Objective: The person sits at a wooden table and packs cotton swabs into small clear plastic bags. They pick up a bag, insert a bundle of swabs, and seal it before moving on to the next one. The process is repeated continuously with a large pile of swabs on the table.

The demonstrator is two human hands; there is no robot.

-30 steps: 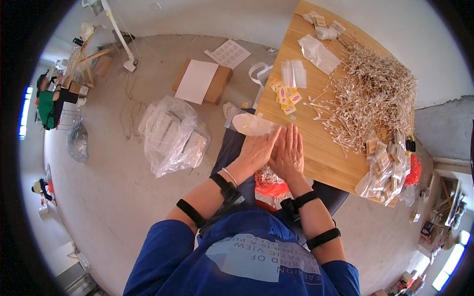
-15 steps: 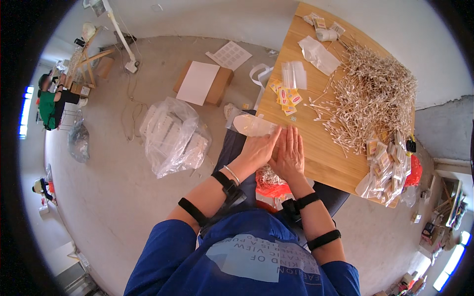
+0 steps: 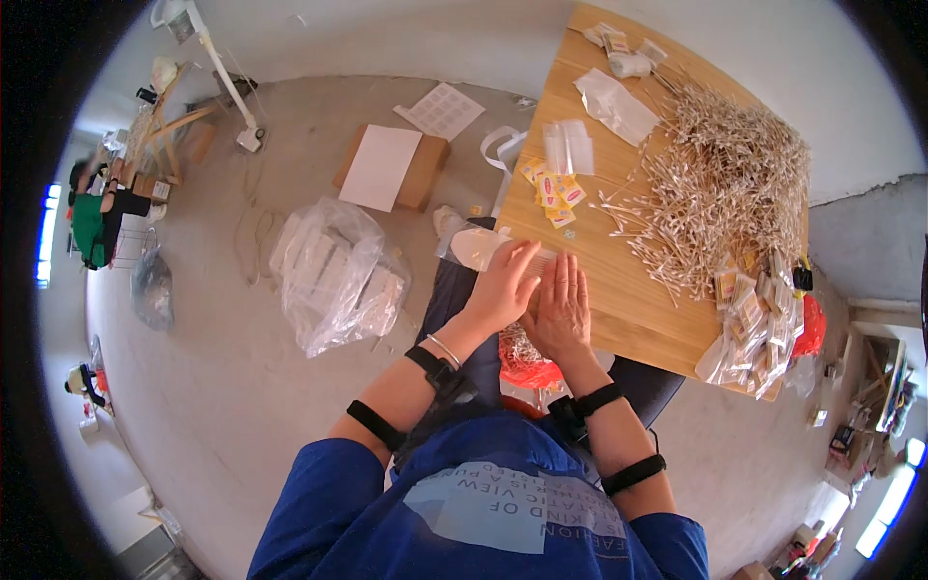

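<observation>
Both hands lay side by side at the near edge of the desk (image 3: 633,319), the left hand (image 3: 503,288) over a packet (image 3: 480,246). A heap of sticks (image 3: 720,184) lay farther right. On the floor to the left sat a bag (image 3: 333,275), a box (image 3: 391,169) beyond it.

The person wears a bright blue top with short sleeves that end above the elbows. Across its front lies a pale grey-blue printed panel with light lettering, creased along the folds of the cloth. Both forearms are bare and each carries two narrow black straps: one near the elbow, one at the wrist. The wrist straps hold small black boxy units, the one on the left arm sitting on the upper side. A thin silver bangle circles the wrist just behind the left hand (image 3: 500,287). The right hand (image 3: 561,310) is bare, without rings or gloves. Dark trousers cover the lap.
</observation>
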